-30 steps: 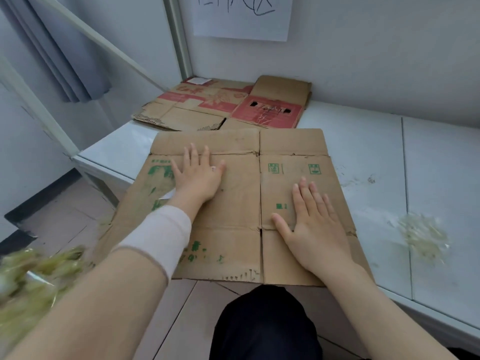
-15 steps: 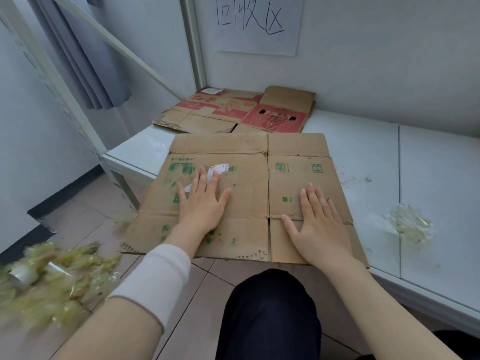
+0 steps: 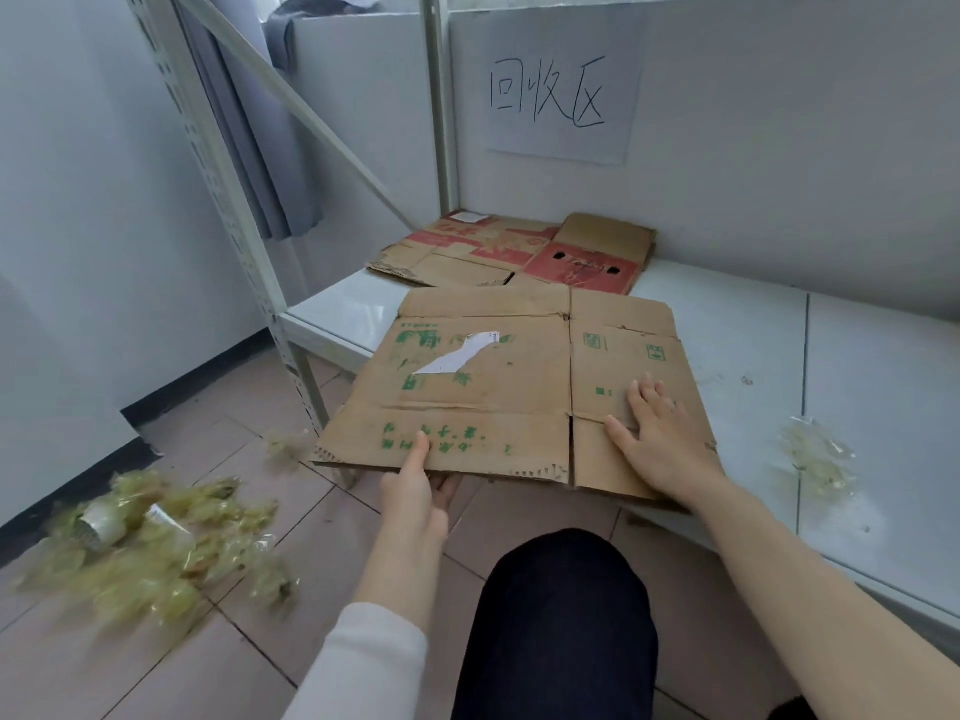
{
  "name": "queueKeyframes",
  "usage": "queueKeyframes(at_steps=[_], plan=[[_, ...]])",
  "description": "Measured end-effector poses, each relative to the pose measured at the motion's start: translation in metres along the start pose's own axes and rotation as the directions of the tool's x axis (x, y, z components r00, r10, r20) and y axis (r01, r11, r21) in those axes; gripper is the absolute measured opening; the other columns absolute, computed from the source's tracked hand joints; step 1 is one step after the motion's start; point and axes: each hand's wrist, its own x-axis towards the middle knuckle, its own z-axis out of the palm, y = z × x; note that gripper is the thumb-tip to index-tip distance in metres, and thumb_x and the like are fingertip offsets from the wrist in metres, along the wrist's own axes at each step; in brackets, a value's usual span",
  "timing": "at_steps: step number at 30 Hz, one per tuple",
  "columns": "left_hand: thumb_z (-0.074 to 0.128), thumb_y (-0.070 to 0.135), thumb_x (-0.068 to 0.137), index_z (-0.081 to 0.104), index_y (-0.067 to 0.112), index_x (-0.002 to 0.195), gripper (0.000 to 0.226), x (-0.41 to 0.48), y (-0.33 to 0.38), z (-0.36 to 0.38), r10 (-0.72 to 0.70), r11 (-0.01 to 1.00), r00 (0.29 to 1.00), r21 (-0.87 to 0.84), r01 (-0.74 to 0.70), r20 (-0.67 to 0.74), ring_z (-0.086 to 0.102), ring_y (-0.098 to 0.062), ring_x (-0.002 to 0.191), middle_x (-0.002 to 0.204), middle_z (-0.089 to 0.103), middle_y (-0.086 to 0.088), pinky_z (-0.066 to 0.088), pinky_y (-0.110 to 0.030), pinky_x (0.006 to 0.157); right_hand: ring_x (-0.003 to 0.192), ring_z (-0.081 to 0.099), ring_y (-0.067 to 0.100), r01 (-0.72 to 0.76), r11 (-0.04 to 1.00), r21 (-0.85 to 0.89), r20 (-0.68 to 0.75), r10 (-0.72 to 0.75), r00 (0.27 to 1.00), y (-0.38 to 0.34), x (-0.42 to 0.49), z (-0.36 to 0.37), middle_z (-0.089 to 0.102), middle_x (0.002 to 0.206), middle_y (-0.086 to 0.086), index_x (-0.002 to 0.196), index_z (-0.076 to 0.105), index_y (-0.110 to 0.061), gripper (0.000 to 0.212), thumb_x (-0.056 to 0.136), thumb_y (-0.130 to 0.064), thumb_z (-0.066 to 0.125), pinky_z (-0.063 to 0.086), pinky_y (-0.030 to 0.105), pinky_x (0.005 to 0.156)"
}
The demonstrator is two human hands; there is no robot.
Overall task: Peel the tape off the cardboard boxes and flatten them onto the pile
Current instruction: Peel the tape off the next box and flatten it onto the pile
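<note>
1. The left hand point(image 3: 415, 493) pinches the box point(image 3: 498, 387) at its near edge, thumb on top and fingers underneath, where the card overhangs the shelf point(image 3: 883, 397).
2. The right hand point(image 3: 662, 433) lies flat and open on the right panels, holding nothing.
3. The box lies flattened at the shelf's front left corner, its left part past the edge.
4. It probably handles light and stiff but folds at the creases, so a hold on two opposite edges suits it.
5. Its long axis runs left to right along the front edge, and its far flaps point at the pile point(image 3: 498, 252) in the back left corner.
</note>
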Motion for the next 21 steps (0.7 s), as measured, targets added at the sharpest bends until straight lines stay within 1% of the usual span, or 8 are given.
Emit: queueKeyframes(at_steps=[4,6,8,10,13,15,19,21], plan=[[0.050,0.011,0.095,0.054,0.012,0.108,0.014,0.002,0.026,0.013,0.052,0.995,0.996,-0.092,-0.045,0.077,0.062,-0.015,0.082,0.092,0.065,-0.004,0.055,-0.031,0.063,0.140,0.017,0.031,-0.180,0.896,0.406,-0.081,0.232,0.969,0.014,-0.004,-0.033,0.018,0.152,0.015,0.146,0.009,-0.008,0.085,0.086,-0.050,0.051,0.020,0.046,0.114],[0.049,0.012,0.095,0.056,0.011,0.106,0.013,0.010,0.039,0.020,0.082,0.991,0.990,-0.114,-0.069,0.111,0.064,-0.013,0.082,0.084,0.071,-0.001,0.057,-0.025,0.055,0.131,0.036,0.030,-0.257,0.673,0.694,0.053,0.307,0.950,0.015,-0.005,-0.047,0.034,0.146,0.014,0.147,0.009,-0.008,0.093,0.081,-0.049,0.061,0.031,0.044,0.109],[0.049,0.012,0.095,0.058,0.011,0.097,0.009,0.020,0.051,0.033,0.106,0.989,0.983,-0.118,-0.089,0.149,0.067,-0.013,0.077,0.070,0.074,0.002,0.056,-0.022,0.052,0.109,0.056,0.024,-0.252,0.452,0.856,0.133,0.278,0.951,0.010,-0.001,-0.056,0.058,0.124,0.007,0.138,0.036,-0.006,0.080,0.076,-0.046,0.067,0.044,0.039,0.096],[0.050,0.013,0.095,0.059,0.011,0.093,0.009,0.037,0.064,0.051,0.129,0.989,0.976,-0.093,-0.114,0.173,0.070,-0.010,0.066,0.065,0.073,0.003,0.055,-0.021,0.050,0.088,0.061,0.018,-0.218,0.337,0.916,0.108,0.316,0.943,0.005,0.014,-0.061,0.065,0.099,0.003,0.117,0.055,-0.003,0.052,0.078,-0.035,0.069,0.049,0.032,0.077],[0.054,0.014,0.093,0.057,0.008,0.101,0.010,0.079,0.083,0.087,0.162,0.984,0.968,0.048,-0.174,0.194,0.070,-0.014,0.067,0.074,0.073,-0.002,0.058,-0.027,0.054,0.073,0.058,0.018,-0.176,0.179,0.968,0.083,0.435,0.897,-0.004,0.059,-0.070,0.063,0.088,0.005,0.111,0.057,-0.002,0.040,0.078,-0.019,0.071,0.047,0.030,0.060],[0.055,0.013,0.093,0.056,0.006,0.101,0.011,0.116,0.090,0.111,0.156,0.972,0.969,0.143,-0.185,0.193,0.066,-0.018,0.078,0.087,0.067,-0.006,0.060,-0.029,0.060,0.074,0.058,0.021,-0.168,0.138,0.976,0.082,0.479,0.874,-0.011,0.097,-0.074,0.064,0.099,0.011,0.114,0.056,0.000,0.042,0.078,-0.013,0.072,0.048,0.032,0.062],[0.057,0.006,0.091,0.055,0.009,0.085,0.007,0.185,0.095,0.154,0.146,0.953,0.974,0.239,-0.185,0.172,0.060,-0.017,0.074,0.084,0.062,-0.006,0.057,-0.026,0.052,0.088,0.057,0.027,-0.163,0.126,0.979,0.069,0.547,0.835,-0.021,0.168,-0.067,0.061,0.116,0.016,0.115,0.055,0.003,0.043,0.078,-0.011,0.072,0.048,0.039,0.079],[0.057,0.004,0.090,0.055,0.007,0.091,0.004,0.214,0.095,0.170,0.167,0.941,0.978,0.274,-0.197,0.129,0.059,-0.017,0.073,0.084,0.060,-0.005,0.059,-0.031,0.065,0.093,0.059,0.031,-0.166,0.133,0.977,0.063,0.566,0.822,-0.023,0.198,-0.059,0.061,0.116,0.017,0.112,0.056,0.002,0.042,0.077,-0.011,0.073,0.049,0.040,0.081]])
